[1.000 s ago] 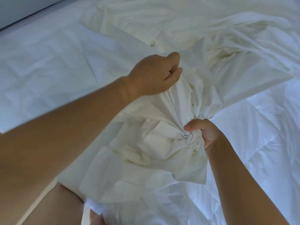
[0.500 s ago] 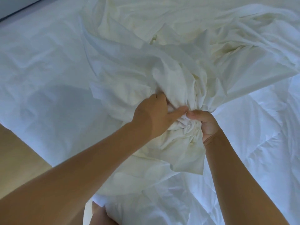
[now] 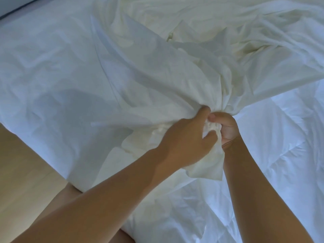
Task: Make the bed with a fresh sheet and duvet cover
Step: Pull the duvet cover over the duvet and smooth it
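Flat sheet (image 3: 45, 76) left — heaped duvet cover (image 3: 175, 71) ahead

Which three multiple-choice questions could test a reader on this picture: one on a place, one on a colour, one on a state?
1. Where does the wooden floor show?
A. upper right
B. lower left
C. right edge

2. What colour is the bunched cloth?
A. red
B. dark blue
C. cream

3. How do the left hand and the right hand stand?
A. both grip the bunched cloth
B. both lie flat and open
C. both hang away from the bedding

Answers:
1 B: the boards fill the lower left of the view.
2 C: it looks cream next to the whiter duvet on the right.
3 A: the fingers of both hands curl round the gathered fabric, close together.
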The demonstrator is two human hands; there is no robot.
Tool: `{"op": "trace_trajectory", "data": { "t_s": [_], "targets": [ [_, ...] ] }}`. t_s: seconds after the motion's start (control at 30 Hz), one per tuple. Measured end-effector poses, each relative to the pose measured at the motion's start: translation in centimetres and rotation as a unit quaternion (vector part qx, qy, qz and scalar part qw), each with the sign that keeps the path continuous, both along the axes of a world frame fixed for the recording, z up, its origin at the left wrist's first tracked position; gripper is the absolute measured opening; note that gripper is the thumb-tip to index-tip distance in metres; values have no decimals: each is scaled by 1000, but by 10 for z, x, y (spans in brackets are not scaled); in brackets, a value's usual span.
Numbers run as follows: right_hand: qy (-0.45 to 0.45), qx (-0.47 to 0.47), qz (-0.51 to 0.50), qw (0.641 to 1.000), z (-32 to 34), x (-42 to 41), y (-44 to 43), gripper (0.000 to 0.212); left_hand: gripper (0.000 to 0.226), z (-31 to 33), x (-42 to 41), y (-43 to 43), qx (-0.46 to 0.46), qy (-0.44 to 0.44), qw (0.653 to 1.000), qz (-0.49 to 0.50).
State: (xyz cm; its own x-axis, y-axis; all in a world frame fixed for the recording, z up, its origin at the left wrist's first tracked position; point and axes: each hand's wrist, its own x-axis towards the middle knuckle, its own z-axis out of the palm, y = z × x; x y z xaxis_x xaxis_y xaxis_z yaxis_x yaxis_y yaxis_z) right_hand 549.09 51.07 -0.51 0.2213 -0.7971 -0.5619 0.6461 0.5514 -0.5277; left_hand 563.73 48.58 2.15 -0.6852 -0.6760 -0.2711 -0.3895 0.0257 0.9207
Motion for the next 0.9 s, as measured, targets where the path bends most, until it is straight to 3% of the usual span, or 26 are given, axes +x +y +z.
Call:
{"op": "trace_trajectory", "data": {
  "t_s": [0.17, 0.2, 0.3, 0.37, 0.47, 0.57, 0.67, 0.83, 0.9],
  "targets": [
    [0, 24, -9, 1000, -4, 0, -1, 45, 55, -19, 21, -11, -152, -101, 970, 161],
    [10, 35, -18, 999, -6, -4, -1, 50, 52, -23, 20, -16, -142, -108, 967, 181],
    [36, 46, -24, 998, -4, -5, 0, 57, 28, -19, 4, -44, 86, -91, 977, 175],
    [46, 62, -17, 997, -3, -6, 1, 60, 20, -18, -9, -61, 159, -56, 974, 154],
    [60, 89, -3, 994, 0, -6, 1, 62, 40, -19, -23, -78, 69, -54, 988, 130],
    [66, 100, -1, 993, 5, -4, -1, 62, 29, -13, -39, -89, -15, -36, 991, 130],
    [55, 59, -28, 996, 10, -1, -2, 52, 14, -3, -54, -84, -19, 30, 988, 151],
    [50, 39, -81, 995, 5, 12, 5, 26, 16, -25, -54, -49, 30, 80, 971, 224],
    [49, 32, -96, 994, 1, 13, 6, 30, 16, -28, -53, -42, 16, 94, 966, 239]
  ]
}}
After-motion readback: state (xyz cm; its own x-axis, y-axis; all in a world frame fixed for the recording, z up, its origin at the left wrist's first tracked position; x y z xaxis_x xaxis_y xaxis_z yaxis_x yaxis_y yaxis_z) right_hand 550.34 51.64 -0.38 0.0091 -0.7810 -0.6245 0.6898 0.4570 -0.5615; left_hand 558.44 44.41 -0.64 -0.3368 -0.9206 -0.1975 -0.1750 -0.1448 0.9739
